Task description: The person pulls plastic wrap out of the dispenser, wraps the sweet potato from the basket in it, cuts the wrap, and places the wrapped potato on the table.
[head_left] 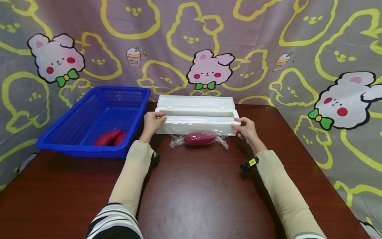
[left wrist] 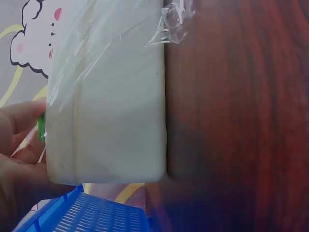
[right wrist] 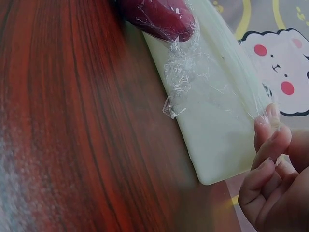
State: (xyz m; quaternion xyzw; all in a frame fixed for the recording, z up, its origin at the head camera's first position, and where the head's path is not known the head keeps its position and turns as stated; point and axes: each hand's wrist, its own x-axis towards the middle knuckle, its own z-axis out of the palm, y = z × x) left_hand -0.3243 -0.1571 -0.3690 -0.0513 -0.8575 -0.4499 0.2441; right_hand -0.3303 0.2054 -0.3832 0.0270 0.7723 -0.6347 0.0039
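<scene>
The left hand (head_left: 153,123) grips a white box (left wrist: 123,140) at its left end; the right hand (head_left: 247,130) pinches clear film (right wrist: 251,104) at right. A wrapped red root (head_left: 199,138) lies along its near side.

wrist views near box (left wrist: 120,135), seemingly sideways

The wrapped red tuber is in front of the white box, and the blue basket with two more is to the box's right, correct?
Not quite: the head view shows the blue basket to the left of the white box. Two red tubers do show inside, and the wrapped tuber is in front.
</scene>
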